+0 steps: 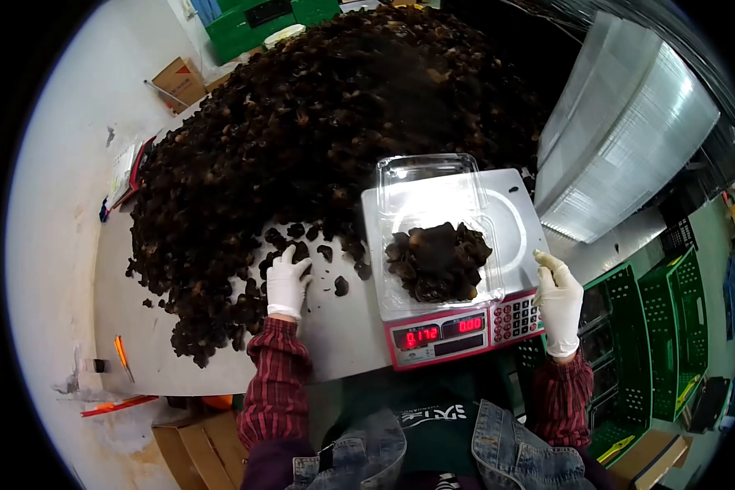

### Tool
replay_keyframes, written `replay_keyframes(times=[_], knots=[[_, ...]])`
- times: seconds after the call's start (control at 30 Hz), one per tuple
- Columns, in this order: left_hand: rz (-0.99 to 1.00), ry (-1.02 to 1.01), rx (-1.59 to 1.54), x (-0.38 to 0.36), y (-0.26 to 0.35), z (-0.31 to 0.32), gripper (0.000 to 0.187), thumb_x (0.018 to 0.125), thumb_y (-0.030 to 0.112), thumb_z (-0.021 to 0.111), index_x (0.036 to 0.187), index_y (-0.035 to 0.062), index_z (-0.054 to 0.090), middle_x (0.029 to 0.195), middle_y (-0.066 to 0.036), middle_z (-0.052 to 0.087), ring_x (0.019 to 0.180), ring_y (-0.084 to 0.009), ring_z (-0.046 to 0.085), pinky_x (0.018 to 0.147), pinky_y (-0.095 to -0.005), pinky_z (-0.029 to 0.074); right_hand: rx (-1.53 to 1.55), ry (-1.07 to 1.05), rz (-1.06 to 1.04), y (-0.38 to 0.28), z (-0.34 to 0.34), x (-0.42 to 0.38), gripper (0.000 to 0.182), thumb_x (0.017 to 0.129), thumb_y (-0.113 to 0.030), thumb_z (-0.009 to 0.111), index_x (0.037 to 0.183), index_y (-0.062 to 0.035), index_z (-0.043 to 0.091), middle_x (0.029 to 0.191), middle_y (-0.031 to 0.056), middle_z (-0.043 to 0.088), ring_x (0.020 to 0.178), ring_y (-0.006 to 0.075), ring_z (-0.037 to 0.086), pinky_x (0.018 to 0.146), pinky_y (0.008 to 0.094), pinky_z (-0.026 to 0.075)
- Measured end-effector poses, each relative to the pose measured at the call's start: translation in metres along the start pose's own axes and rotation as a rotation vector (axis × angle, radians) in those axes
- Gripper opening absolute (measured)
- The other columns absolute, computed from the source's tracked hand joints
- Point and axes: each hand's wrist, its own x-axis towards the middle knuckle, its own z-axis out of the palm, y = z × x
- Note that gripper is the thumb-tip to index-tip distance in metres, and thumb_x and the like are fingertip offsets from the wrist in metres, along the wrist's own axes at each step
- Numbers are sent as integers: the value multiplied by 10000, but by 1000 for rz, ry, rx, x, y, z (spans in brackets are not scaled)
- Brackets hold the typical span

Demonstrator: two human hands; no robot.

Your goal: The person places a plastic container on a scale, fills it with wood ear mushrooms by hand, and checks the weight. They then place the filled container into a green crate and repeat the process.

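Note:
My left hand (287,282), in a white glove, rests at the near edge of a big heap of dark wood ear mushrooms (318,122). Its fingers are apart, and the fingertips touch or nearly touch loose pieces. To the right of the scale hovers my right hand (559,302), also gloved, fingers loosely bent and apart with nothing seen between them. A clear plastic clamshell box (429,192), lid laid back, sits on a red and silver digital scale (510,220). Inside the box lies a clump of wood ear mushrooms (438,261). The scale's red display (421,336) appears to read 0.172.
A tall stack of clear plastic boxes (621,131) stands right of the scale. Green crates (629,367) are on the floor at right. An orange-handled tool (122,356) lies at the table's left edge. Cardboard boxes (200,449) sit below the table.

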Motion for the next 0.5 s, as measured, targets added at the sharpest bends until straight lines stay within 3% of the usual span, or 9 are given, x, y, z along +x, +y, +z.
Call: replay_keyframes(times=[0.03,0.17,0.3,0.37,0.43,0.5], knots=[[47,67,-58,-4,-20,19,301,674,62,734,969,115,706,1157,-127,603,969,-326,577,806,-414,490,-7,3,11,2,-1,-3,220,940,-28,535,1115,20,659,832,3,664,508,9,433,468,182,359],[-101,236,-434,-9,-24,5,143,731,15,704,869,50,694,973,-119,645,895,-281,622,775,-338,499,-54,-27,-40,16,-2,-8,221,930,-22,537,1109,33,654,890,31,678,512,22,451,470,186,375],[-229,257,-718,-3,-7,-22,105,799,-9,685,903,11,682,973,-74,640,859,-166,609,751,-259,475,-18,-23,-104,12,0,-9,208,930,-22,540,1093,34,657,934,48,693,509,21,453,468,181,380],[-146,322,-790,6,20,-39,108,824,-12,677,929,13,682,1004,-55,625,859,-135,593,741,-242,472,-4,-35,6,6,2,-11,191,902,-20,575,1057,26,678,918,147,713,718,128,626,680,257,489],[-107,255,-976,13,58,-64,128,840,-31,663,954,23,687,1048,-56,614,871,-115,583,765,-216,464,-17,-33,-107,14,6,-11,199,932,-15,547,1088,29,663,875,23,681,490,9,434,451,175,362],[-34,265,-1023,21,101,-89,131,829,-49,672,945,11,684,1050,-54,610,854,-107,580,761,-207,468,3,-83,-32,2,9,-14,193,904,-24,573,1061,25,674,959,153,713,855,179,677,782,275,506]])
